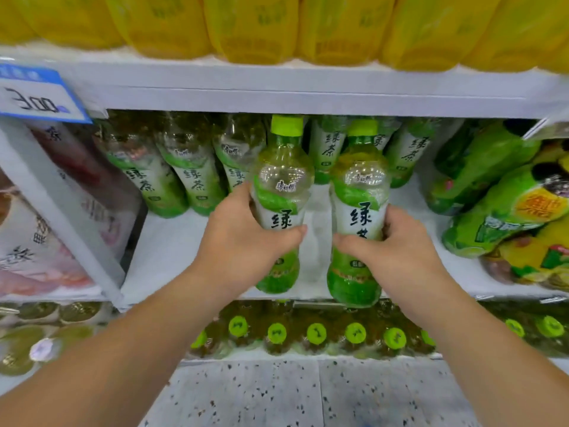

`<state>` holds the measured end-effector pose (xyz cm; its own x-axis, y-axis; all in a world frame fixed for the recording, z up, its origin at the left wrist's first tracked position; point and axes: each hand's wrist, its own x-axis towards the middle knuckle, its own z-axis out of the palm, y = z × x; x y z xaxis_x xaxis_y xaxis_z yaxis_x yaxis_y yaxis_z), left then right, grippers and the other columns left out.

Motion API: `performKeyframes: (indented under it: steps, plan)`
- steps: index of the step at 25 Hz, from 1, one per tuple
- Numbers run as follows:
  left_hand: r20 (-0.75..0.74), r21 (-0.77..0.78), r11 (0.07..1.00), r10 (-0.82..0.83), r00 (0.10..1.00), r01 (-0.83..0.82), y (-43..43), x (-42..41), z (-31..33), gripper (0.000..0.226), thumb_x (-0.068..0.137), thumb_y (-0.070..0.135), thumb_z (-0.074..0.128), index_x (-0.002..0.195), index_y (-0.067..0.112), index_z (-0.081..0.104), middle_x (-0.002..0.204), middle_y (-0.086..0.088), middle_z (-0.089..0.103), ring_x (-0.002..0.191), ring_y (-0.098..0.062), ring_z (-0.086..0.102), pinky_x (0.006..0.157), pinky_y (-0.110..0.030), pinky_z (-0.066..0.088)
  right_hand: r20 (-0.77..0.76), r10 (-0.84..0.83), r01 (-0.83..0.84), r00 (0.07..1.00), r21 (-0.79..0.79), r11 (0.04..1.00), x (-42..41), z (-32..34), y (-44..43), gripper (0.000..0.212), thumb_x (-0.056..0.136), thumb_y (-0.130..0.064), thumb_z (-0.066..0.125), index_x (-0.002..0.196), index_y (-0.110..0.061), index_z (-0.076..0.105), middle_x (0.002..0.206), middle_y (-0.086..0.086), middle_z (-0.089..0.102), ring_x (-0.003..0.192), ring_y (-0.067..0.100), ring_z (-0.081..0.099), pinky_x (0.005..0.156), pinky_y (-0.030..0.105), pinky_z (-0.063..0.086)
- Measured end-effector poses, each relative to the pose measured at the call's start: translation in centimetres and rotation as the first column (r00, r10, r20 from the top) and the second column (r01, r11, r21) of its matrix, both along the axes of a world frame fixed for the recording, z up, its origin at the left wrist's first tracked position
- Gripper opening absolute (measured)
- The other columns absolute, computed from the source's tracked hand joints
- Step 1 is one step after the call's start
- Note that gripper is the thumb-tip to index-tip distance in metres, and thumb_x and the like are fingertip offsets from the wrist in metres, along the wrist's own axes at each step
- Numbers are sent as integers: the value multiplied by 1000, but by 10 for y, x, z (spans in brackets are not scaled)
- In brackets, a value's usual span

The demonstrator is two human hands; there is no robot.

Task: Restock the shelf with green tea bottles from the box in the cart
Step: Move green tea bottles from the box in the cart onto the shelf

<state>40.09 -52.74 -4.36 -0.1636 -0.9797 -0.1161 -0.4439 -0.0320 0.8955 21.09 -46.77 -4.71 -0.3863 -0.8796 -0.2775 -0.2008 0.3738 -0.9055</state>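
I hold two green tea bottles upright at the front of the white middle shelf (172, 248). My left hand (243, 238) grips the left bottle (281, 180) around its label. My right hand (397, 245) grips the right bottle (358, 192) the same way. Both have green caps and white-green labels. Their bases sit at or just above the shelf's front edge; I cannot tell which. Behind them, a row of several green tea bottles (191, 167) stands at the back of the shelf. The cart and box are out of view.
Yellow bottles (252, 26) fill the shelf above. Green and yellow packs (505, 204) crowd the right of the middle shelf; a divider (61, 204) and pink-labelled packs bound the left. A blue price tag (37, 94) hangs at upper left. Green-capped bottles (317, 334) line the shelf below.
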Motion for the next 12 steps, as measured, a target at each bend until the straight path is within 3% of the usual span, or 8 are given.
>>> performKeyframes:
  steps: [3,5,8,12]
  plan:
    - [-23,-44,999,5,1000,-6,-4,-8,-9,54,69,28,91,112,37,59,96,23,70,87,12,64,69,-5,50,-68,1,-7,998,-95,995,-7,-7,-10,46,71,-24,88,107,-33,63,92,-18,75,82,-3,71,69,21,56]
    - [-66,-69,997,12,998,-17,-6,-11,-17,57,70,28,91,115,36,56,101,22,69,91,12,63,74,-5,49,-138,-12,-7,990,-134,991,-8,-17,-13,51,69,-25,90,110,-34,62,97,-18,74,89,-1,70,79,28,57]
    - [-142,-106,994,10,990,-26,-6,-14,-25,62,71,23,91,121,33,57,106,20,70,97,7,65,84,-16,54,-125,-17,-4,992,-162,987,-12,-34,-13,52,70,-19,90,113,-31,65,102,-16,76,96,4,72,90,40,59]
    - [-197,-125,992,-21,980,-4,-3,-13,-34,63,74,13,90,120,39,56,108,23,71,101,6,66,84,-13,54,-108,50,-69,993,-175,982,-16,-45,-14,53,73,-19,87,120,-28,63,110,-13,75,103,6,70,95,40,57]
